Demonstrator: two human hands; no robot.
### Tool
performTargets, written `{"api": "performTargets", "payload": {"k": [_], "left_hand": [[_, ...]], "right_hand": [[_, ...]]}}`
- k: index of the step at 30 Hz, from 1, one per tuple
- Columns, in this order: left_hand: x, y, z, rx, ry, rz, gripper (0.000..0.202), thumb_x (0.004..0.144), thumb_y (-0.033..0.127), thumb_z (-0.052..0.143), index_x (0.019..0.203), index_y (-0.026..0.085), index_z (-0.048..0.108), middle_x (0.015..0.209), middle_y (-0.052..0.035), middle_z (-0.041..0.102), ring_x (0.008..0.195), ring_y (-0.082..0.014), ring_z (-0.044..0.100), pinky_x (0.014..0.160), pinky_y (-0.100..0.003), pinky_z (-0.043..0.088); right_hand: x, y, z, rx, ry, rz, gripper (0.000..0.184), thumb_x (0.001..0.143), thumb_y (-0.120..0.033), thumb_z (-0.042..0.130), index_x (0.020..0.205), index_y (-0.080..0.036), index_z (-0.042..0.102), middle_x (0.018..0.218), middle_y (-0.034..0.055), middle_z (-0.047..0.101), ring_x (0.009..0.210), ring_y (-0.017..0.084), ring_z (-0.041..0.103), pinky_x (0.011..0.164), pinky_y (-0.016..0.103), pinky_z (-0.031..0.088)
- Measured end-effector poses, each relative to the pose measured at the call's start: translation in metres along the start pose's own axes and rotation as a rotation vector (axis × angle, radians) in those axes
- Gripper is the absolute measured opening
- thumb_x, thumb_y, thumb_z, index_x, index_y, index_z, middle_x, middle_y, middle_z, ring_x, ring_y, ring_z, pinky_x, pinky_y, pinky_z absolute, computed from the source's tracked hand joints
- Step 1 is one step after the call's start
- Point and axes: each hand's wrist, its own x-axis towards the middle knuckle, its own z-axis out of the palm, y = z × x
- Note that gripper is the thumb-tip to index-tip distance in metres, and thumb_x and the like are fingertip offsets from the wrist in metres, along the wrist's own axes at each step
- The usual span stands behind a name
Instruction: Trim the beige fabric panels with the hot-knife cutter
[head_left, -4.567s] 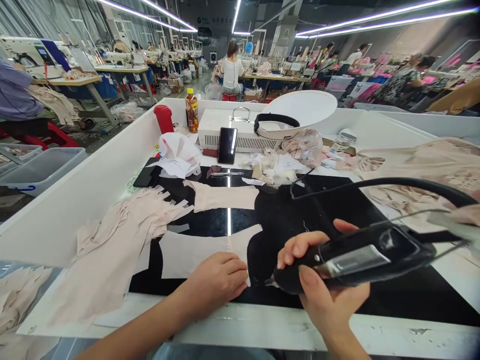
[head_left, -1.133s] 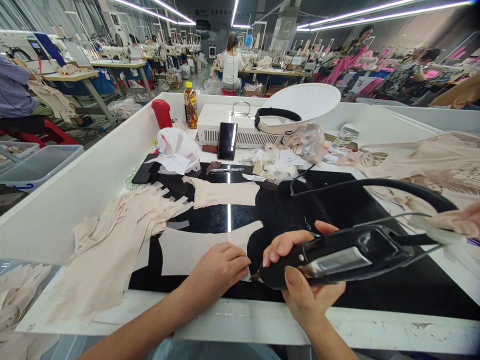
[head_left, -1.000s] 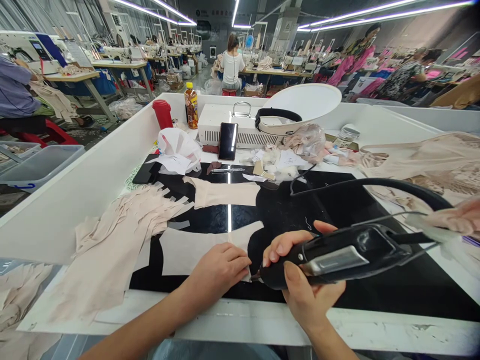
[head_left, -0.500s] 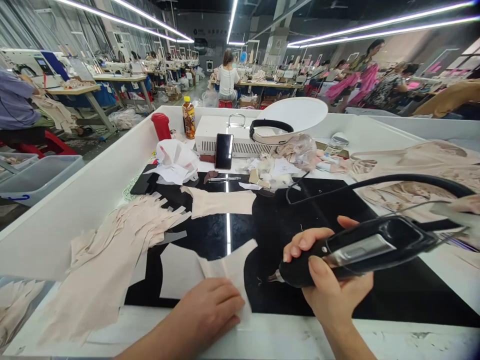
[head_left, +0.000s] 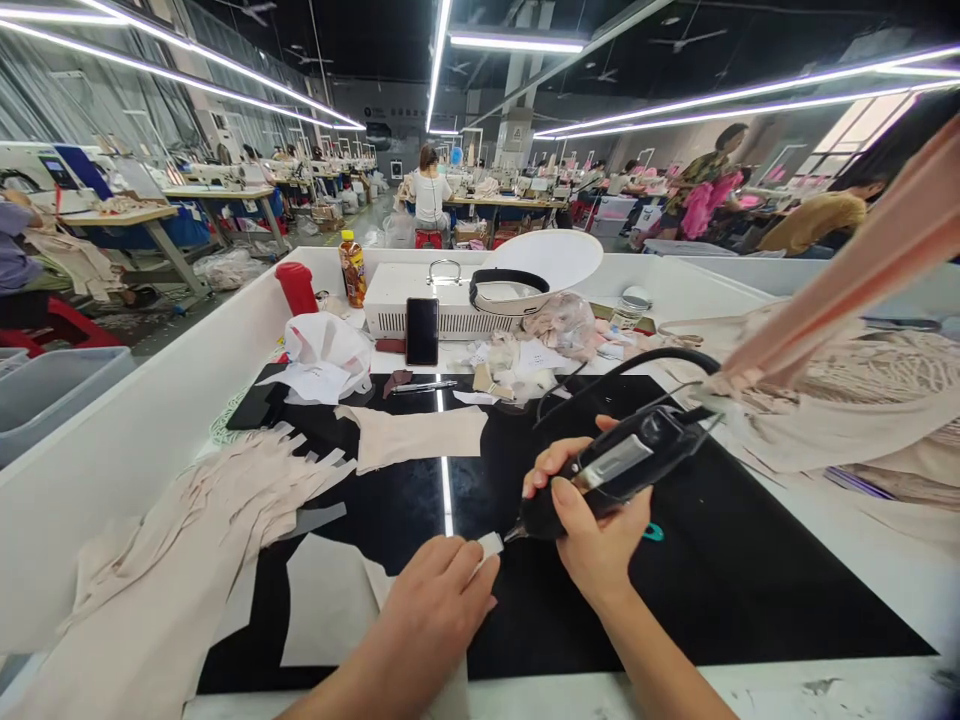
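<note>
My right hand [head_left: 589, 525] is wrapped round a black corded hand tool [head_left: 615, 470] whose metal tip points left, right at a small corner of pale fabric. My left hand [head_left: 439, 610] is closed on that beige fabric piece [head_left: 330, 600], which lies on the black glossy worktop [head_left: 720, 580] near the front edge. The tool's black cable [head_left: 622, 370] loops back over the worktop.
A heap of beige cut pieces [head_left: 187, 560] lies at left, another piece [head_left: 416, 435] further back. A phone [head_left: 421, 330], white box [head_left: 390, 300], red cup [head_left: 296, 287], bottle [head_left: 352, 268] and white bag [head_left: 322, 350] stand at the back. Beige garments [head_left: 847, 400] pile at right. People work at tables behind.
My left hand pulled the fabric piece toward the front edge and folded it. My right hand brought the tool's tip down to the fabric's corner. The camera tilted up.
</note>
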Motion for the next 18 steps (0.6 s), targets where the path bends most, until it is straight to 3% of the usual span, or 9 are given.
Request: {"api": "performTargets", "payload": {"k": [7,18], "left_hand": [[0.005,-0.003,0.018,0.040,-0.021,-0.049,0.030,0.104,0.025,0.059,0.132,0.015,0.054,0.108,-0.0075,0.067,0.094,-0.0241,0.065,0.081,-0.038,0.055],[0.004,-0.001,0.018,-0.019,-0.022,-0.082,0.057,0.086,0.022,0.084,0.134,0.013,0.056,0.112,-0.0057,0.067,0.096,-0.0246,0.063,0.086,-0.039,0.056]], "right_hand": [[0.002,0.012,0.004,0.008,-0.027,0.021,0.056,0.089,-0.021,0.076,0.135,-0.034,0.048,0.087,-0.0044,0.064,0.063,0.014,0.063,0.057,0.030,0.057],[0.000,0.014,0.006,0.063,-0.069,0.009,0.055,0.091,-0.013,0.074,0.137,-0.033,0.051,0.091,-0.0041,0.065,0.066,0.013,0.064,0.060,0.030,0.058]]}}
